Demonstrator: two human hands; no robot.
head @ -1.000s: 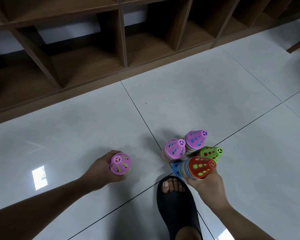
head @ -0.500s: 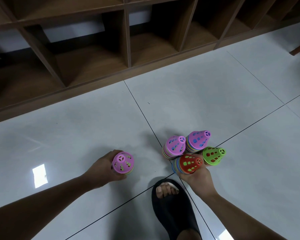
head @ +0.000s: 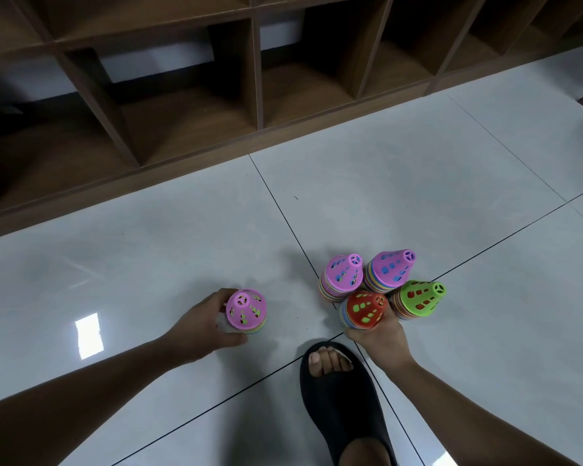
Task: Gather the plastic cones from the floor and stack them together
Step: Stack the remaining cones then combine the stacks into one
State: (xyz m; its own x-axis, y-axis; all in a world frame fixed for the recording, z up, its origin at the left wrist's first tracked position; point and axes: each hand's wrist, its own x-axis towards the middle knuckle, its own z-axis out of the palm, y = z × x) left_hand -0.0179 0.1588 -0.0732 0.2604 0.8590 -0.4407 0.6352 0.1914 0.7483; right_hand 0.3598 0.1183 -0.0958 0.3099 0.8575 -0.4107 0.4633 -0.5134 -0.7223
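Left hand: I have its fingers curled round the lone pink-topped stack, standing on the floor, left, apart.
Right hand: grips the red-topped stack, touching the green-topped stack.
Progress: I judge gathering done; five stacks left to merge.

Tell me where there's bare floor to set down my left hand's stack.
Bare floor lies between the pink-topped stack in the left hand and the cluster, and wider toward the wooden shelf. Crowded around the right hand, red-topped stack and sandal.
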